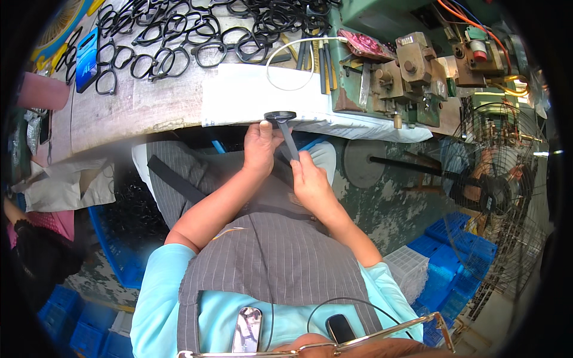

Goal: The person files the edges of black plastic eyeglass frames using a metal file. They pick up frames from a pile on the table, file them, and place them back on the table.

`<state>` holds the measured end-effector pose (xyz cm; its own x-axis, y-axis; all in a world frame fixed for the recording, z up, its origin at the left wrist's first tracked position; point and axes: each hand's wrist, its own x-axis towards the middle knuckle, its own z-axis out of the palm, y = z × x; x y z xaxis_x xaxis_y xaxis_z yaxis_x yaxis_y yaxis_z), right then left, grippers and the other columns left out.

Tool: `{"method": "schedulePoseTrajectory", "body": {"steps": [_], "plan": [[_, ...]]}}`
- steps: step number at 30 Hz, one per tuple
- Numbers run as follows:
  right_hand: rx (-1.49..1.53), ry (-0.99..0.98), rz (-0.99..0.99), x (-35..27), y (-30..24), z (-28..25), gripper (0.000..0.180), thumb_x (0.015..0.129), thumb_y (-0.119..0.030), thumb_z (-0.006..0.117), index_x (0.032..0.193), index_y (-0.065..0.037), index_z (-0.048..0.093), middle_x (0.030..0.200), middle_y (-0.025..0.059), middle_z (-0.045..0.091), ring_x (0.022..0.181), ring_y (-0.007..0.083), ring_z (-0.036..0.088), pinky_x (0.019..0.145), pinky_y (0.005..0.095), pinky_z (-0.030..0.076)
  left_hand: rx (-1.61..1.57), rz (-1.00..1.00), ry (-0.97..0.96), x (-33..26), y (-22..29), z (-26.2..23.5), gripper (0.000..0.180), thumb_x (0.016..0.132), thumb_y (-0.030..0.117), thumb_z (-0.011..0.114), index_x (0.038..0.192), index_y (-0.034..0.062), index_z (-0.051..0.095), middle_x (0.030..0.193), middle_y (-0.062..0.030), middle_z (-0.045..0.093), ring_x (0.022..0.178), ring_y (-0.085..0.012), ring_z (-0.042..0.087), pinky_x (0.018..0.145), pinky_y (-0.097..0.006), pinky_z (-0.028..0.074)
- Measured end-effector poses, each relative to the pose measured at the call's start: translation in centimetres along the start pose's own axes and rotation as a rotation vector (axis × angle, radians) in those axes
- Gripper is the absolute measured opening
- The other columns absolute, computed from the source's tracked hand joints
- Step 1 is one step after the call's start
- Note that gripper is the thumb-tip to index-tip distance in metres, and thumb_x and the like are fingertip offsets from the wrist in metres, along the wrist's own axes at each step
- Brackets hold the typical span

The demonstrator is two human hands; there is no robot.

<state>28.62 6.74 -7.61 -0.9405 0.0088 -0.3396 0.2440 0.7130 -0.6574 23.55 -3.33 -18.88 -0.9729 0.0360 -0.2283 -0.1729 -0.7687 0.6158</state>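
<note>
Just off the front edge of the table, my left hand (260, 146) pinches a black eyeglass frame (286, 113), which I see nearly edge-on. My right hand (311, 182) is closed round the near end of a flat grey file (287, 138). The file slants up to the frame, and its far end meets it or lies just behind it; I cannot tell which. My left fingertips are partly hidden behind the frame. Many more black eyeglass frames (170, 62) lie loosely heaped at the back of the table.
White paper (239, 89) covers the table's front middle. Several files (325, 68) lie beside a green machine (349, 98) at right. A blue phone (88, 59) and pink cup (45, 91) are at left. A wire fan (495, 185) stands right; a blue crate (113, 256) sits low left.
</note>
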Motion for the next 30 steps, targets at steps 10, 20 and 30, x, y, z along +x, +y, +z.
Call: {"method": "schedulePoseTrajectory", "body": {"steps": [10,20,30], "plan": [[0.112,-0.062,-0.022,1.3,0.5,-0.6,0.02,0.096,-0.021,0.045,0.101,-0.001,0.046,0.074,0.0293,0.058,0.075,0.0505,0.057,0.063,0.0556,0.042,-0.011,-0.031,0.064,0.3,-0.3,-0.4,0.046,0.091,0.044,0.054,0.104,-0.0005,0.052,0.098,-0.0095,0.061,0.084,-0.0198,0.063,0.091,-0.043,0.052],[-0.039,0.025,-0.092,3.6,-1.0,0.1,0.02,0.096,-0.019,0.044,0.104,0.0,0.045,0.08,0.0317,0.059,0.08,0.0515,0.056,0.066,0.0564,0.042,0.059,-0.031,0.05,0.5,-1.0,-1.4,0.047,0.091,0.046,0.054,0.099,-0.0007,0.055,0.092,-0.0094,0.062,0.085,-0.0186,0.063,0.086,-0.038,0.054],[-0.061,0.038,-0.049,3.2,-1.5,0.3,0.021,0.097,-0.019,0.043,0.105,0.0,0.044,0.078,0.0328,0.058,0.078,0.052,0.056,0.066,0.0563,0.042,0.088,-0.02,0.048,0.7,-1.2,-1.4,0.049,0.09,0.046,0.055,0.096,-0.0021,0.057,0.086,-0.01,0.063,0.081,-0.0185,0.064,0.08,-0.036,0.054]]}}
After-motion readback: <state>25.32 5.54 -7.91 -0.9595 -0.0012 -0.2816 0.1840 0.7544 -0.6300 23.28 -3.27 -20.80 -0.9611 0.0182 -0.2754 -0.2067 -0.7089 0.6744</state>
